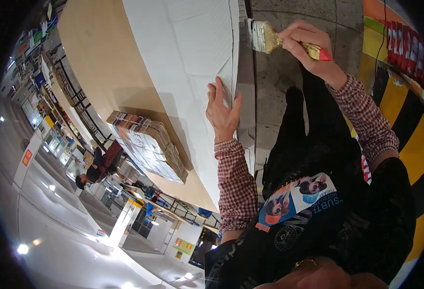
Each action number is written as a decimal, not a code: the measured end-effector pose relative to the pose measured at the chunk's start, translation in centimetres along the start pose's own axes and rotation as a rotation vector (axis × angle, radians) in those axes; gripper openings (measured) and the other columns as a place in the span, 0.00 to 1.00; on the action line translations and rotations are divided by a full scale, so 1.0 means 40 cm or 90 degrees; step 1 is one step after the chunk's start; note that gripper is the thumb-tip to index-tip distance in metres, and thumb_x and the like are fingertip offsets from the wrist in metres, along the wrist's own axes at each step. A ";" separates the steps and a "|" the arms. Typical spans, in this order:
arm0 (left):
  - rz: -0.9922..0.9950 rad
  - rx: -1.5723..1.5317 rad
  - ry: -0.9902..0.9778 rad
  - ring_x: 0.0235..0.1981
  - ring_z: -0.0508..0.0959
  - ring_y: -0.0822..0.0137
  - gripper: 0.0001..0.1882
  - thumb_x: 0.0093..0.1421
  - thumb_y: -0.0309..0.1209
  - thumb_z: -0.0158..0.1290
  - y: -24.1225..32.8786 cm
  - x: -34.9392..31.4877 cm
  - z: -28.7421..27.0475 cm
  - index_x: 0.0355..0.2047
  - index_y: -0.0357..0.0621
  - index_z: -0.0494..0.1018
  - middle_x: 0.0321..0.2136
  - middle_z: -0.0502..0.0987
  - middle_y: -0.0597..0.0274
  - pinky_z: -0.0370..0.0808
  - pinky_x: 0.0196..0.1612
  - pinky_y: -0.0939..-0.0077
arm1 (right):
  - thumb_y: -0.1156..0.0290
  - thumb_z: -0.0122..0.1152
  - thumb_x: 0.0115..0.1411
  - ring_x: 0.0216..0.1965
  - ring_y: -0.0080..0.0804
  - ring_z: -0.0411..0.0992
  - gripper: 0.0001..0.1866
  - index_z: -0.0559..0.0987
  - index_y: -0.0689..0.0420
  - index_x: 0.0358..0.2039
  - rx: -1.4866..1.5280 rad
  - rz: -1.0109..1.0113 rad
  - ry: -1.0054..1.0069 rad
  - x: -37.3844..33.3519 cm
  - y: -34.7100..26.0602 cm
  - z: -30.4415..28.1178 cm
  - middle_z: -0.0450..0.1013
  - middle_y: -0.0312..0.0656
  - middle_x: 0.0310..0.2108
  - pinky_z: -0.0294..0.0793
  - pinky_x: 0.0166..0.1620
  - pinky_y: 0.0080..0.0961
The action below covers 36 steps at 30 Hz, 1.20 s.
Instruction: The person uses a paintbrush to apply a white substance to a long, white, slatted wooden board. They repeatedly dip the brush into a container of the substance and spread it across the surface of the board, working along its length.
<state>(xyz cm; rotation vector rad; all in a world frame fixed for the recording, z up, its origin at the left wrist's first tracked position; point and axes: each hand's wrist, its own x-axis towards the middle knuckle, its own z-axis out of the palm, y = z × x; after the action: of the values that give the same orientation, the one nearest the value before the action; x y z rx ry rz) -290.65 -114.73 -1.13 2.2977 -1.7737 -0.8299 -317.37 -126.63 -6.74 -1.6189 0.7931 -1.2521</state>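
Right hand [315,41] closed round a brush [268,38], fingers and thumb pinching it where the metal collar meets the yellow, red-tipped handle; a hold this near the bristles presumably gives fine control of their angle. Bristles, coated whitish, point toward the table side, just beyond the edge of a long white sheet [183,48]; they look apart from it, though whether they touch the narrow grey strip below that edge cannot be told. Left hand [221,108] lies on the sheet close to the same edge, fingers and thumb apart, gripping nothing; judged to be steadying the sheet, which shows creases just beside the fingertips. Sheet lies along the person's side of a brown tabletop [96,38], likely so that its long edge is within reach of both hands. Bundle [147,147] of layered flat pieces sits on the brown part, next to the sheet's far edge, perhaps put there to leave the working edge free; contact with the sheet unclear. Room for moving: brush is over a grey floor [279,72] gap between the table and a yellow-and-black striped surface [404,130], so the right wrist has space around it. The person's dark-clad legs [313,106] stand in that gap. Tighter side: bristles to sheet edge, with the left fingers farther along it.
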 end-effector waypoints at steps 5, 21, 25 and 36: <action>0.002 0.076 0.002 0.62 0.63 0.38 0.39 0.57 0.44 0.57 -0.002 -0.007 0.013 0.64 0.36 0.60 0.58 0.64 0.27 0.65 0.60 0.57 | 0.76 0.58 0.62 0.30 0.23 0.72 0.05 0.80 0.63 0.34 -0.002 0.014 0.001 -0.003 -0.019 0.033 0.74 0.38 0.32 0.72 0.33 0.20; -0.057 0.177 0.056 0.65 0.45 0.22 0.55 0.53 0.52 0.61 -0.068 -0.177 0.147 0.69 0.40 0.43 0.67 0.40 0.28 0.53 0.64 0.39 | 0.76 0.57 0.63 0.29 0.23 0.71 0.05 0.79 0.63 0.34 -0.031 0.049 0.024 -0.148 -0.108 0.040 0.74 0.38 0.32 0.73 0.33 0.20; 0.005 0.074 0.011 0.63 0.56 0.27 0.44 0.58 0.45 0.58 -0.083 -0.168 0.059 0.67 0.36 0.52 0.62 0.55 0.25 0.58 0.64 0.48 | 0.76 0.58 0.63 0.29 0.23 0.71 0.05 0.79 0.63 0.34 -0.030 -0.012 0.030 -0.133 -0.093 0.049 0.74 0.38 0.32 0.73 0.34 0.20; 0.025 -0.006 -0.027 0.61 0.62 0.34 0.39 0.57 0.42 0.57 -0.090 -0.152 0.014 0.64 0.33 0.58 0.57 0.62 0.22 0.60 0.63 0.52 | 0.76 0.56 0.63 0.31 0.22 0.71 0.06 0.79 0.65 0.33 -0.091 0.030 -0.036 -0.138 -0.094 0.083 0.74 0.39 0.34 0.71 0.35 0.18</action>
<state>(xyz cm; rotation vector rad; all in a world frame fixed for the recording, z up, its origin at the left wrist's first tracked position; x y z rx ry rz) -288.82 -107.88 -0.99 2.2478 -1.8217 -0.8849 -315.87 -119.43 -5.54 -1.7313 0.8977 -1.1326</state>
